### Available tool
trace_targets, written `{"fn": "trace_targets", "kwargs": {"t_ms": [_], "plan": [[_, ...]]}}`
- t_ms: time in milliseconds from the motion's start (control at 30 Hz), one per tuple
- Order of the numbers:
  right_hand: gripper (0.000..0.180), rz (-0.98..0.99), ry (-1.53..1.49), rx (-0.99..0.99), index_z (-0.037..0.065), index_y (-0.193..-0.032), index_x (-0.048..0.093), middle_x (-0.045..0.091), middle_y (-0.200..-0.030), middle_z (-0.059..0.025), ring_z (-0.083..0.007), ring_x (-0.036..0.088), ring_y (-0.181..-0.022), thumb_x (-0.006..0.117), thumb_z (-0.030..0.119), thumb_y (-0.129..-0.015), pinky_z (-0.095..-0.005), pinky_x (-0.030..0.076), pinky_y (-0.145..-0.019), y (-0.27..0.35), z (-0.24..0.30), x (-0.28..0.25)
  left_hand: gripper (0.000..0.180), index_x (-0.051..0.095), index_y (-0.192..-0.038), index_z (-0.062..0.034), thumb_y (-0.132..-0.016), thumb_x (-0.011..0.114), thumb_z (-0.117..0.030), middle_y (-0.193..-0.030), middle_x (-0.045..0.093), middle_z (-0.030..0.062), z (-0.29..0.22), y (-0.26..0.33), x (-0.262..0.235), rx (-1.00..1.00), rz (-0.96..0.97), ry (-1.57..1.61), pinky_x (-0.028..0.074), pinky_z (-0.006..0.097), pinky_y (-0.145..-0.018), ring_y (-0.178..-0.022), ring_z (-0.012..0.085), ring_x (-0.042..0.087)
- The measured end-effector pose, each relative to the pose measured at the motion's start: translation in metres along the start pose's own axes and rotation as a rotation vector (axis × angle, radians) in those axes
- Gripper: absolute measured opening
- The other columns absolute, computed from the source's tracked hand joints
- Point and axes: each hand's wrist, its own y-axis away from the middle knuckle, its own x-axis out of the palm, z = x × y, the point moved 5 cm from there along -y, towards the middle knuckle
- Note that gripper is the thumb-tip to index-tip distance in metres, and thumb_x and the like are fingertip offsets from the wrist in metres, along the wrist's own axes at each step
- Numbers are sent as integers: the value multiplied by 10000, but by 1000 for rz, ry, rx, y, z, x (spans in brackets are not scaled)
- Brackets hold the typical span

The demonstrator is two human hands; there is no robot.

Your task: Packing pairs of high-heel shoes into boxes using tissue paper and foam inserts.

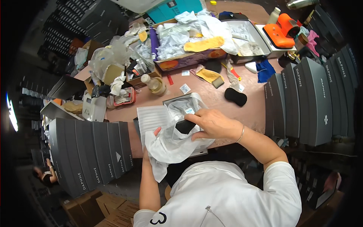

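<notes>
In front of me, a shoe box (166,102) lies open, lined with white tissue paper (172,145) that spills over its near side. A smooth black item (185,127), perhaps part of a shoe, shows among the folds; the paper hides the rest. My right hand (216,124) grips it, fingers at its upper edge and thumb lower down. Beside those fingertips is a small white printed packet (190,111). My left hand (156,131) is under the draped paper and holds it; only its thumb shows clearly. A ribbed white sheet (151,119) lies to the box's left.
Dark grey shoe boxes stand in rows at left (89,151) and right (314,102). Behind lie a carton of crumpled paper (189,60), a bottle (151,84), a black pad (235,97), a yellow cloth (208,74) and an orange device (280,32). Another person (47,176) is at far left.
</notes>
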Motion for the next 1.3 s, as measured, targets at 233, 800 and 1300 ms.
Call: {"fn": "trace_targets", "kwargs": {"t_ms": [233, 800, 1300], "plan": [[272, -274, -863, 466, -26, -970, 572, 633, -816, -91, -153, 650, -653, 679, 199, -862, -267, 536, -553, 8, -77, 45, 346, 522, -1180, -70, -940, 504, -318, -1105, 578, 60, -39, 11, -64, 629, -229, 338, 443, 378, -951, -1001, 203, 573], [242, 10, -792, 434, 12, -925, 623, 601, -705, -20, -71, 547, -539, 670, 243, -874, -208, 438, -486, 17, -73, 3, 470, 519, -1243, -21, -940, 498, -380, -1145, 593, 152, -99, 24, 22, 585, -324, -1197, 437, 432, -893, -1075, 266, 538], [340, -120, 143, -220, 27, -1069, 582, 614, -1022, -101, -248, 588, -897, 637, 124, -748, -351, 485, -795, -15, 33, 123, 858, 344, -1375, -56, -850, 372, -734, -1331, 464, 146, 63, 41, 76, -132, -154, 406, 404, 384, -1013, -1224, 266, 477]]}}
